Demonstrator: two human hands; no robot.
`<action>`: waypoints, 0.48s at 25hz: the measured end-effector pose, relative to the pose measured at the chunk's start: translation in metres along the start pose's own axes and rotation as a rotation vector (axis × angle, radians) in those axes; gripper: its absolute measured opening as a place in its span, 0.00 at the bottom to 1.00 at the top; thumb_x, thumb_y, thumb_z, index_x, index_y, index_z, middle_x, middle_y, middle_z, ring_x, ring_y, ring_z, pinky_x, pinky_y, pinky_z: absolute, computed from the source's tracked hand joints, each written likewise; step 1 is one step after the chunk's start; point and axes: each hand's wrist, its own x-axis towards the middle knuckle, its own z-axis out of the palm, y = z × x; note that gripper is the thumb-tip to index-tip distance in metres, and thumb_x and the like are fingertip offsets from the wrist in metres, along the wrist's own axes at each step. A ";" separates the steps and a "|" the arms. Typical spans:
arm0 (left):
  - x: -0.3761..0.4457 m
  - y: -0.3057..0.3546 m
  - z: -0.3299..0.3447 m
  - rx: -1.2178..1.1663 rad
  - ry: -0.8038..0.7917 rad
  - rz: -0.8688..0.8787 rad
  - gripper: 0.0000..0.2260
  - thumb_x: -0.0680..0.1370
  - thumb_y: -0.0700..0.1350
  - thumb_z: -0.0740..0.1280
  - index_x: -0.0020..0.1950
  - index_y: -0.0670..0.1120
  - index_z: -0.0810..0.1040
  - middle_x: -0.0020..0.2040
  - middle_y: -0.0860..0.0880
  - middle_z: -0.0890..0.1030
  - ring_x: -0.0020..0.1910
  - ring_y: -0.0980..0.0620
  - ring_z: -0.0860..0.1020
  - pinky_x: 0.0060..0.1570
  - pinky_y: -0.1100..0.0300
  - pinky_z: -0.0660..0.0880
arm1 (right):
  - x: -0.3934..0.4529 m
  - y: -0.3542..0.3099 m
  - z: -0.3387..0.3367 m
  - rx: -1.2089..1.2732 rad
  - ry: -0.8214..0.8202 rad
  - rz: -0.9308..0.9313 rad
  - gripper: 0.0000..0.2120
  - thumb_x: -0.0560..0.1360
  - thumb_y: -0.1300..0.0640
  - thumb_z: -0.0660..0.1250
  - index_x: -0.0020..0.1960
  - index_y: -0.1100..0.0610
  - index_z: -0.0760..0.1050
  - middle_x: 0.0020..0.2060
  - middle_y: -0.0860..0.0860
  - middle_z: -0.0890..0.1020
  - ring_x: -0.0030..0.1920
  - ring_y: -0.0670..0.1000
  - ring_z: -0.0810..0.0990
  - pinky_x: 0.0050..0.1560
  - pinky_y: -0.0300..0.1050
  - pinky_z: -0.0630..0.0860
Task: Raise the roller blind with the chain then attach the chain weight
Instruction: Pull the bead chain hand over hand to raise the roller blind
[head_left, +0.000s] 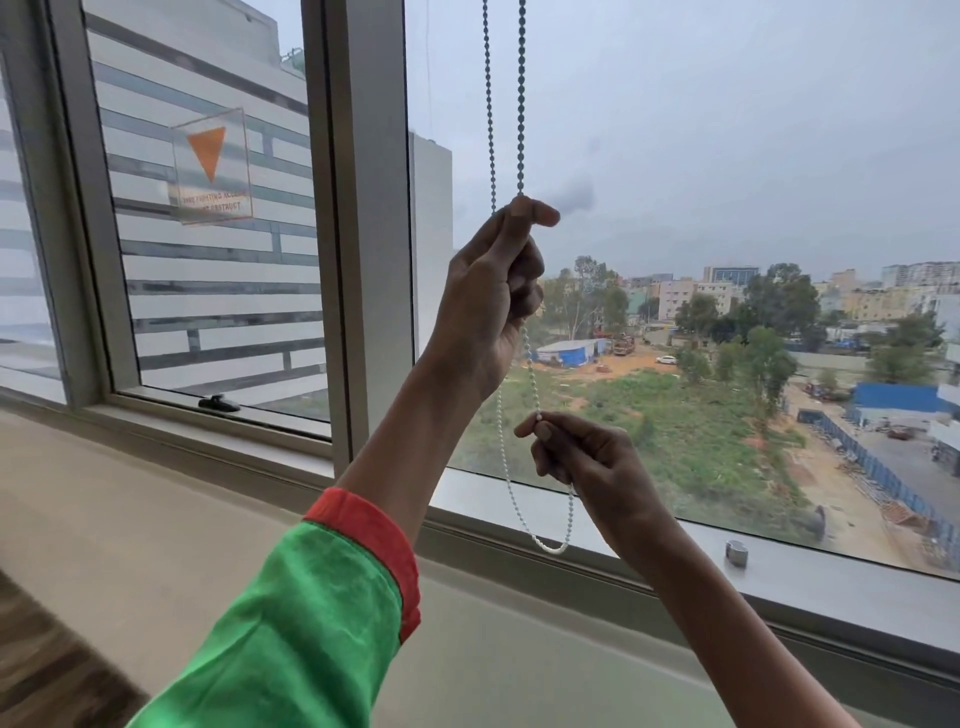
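Chain: I see the bead chain (521, 104) hanging as two strands in front of the right pane, its bottom loop dangling just above the sill (831, 587).
Left hand: my left hand (493, 291) is raised and pinches the right strand between thumb and forefinger.
Right hand: my right hand (587, 462) sits lower and pinches the same strand near the loop.
Blind: no fabric shows anywhere over the glass (727, 156), so I judge the raising done or nearly so; the roller itself is out of view.
Weight: a small metal cylinder (736, 553) stands on the sill, right of the loop and apart from it. I take it for the chain weight, not yet attached.
Left to do: fetch it and fit it onto the loop.
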 end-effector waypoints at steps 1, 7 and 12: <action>0.000 0.000 0.001 0.003 -0.005 0.005 0.11 0.80 0.45 0.60 0.41 0.48 0.79 0.25 0.54 0.61 0.24 0.57 0.56 0.23 0.66 0.56 | 0.001 -0.001 0.000 -0.015 0.000 0.002 0.13 0.77 0.65 0.61 0.42 0.55 0.82 0.26 0.47 0.75 0.28 0.43 0.69 0.32 0.31 0.65; 0.002 -0.003 -0.003 0.027 0.033 -0.001 0.11 0.80 0.45 0.61 0.41 0.49 0.79 0.25 0.54 0.63 0.25 0.56 0.57 0.25 0.65 0.57 | 0.000 -0.004 -0.003 -0.026 0.023 0.014 0.11 0.76 0.64 0.61 0.44 0.56 0.82 0.26 0.49 0.76 0.28 0.44 0.67 0.31 0.32 0.63; 0.001 -0.015 -0.010 0.102 0.037 -0.025 0.10 0.80 0.45 0.60 0.43 0.49 0.79 0.25 0.54 0.66 0.24 0.57 0.60 0.25 0.64 0.58 | -0.004 -0.004 -0.006 -0.030 0.036 0.030 0.09 0.75 0.69 0.64 0.47 0.61 0.81 0.29 0.50 0.82 0.29 0.47 0.73 0.33 0.35 0.72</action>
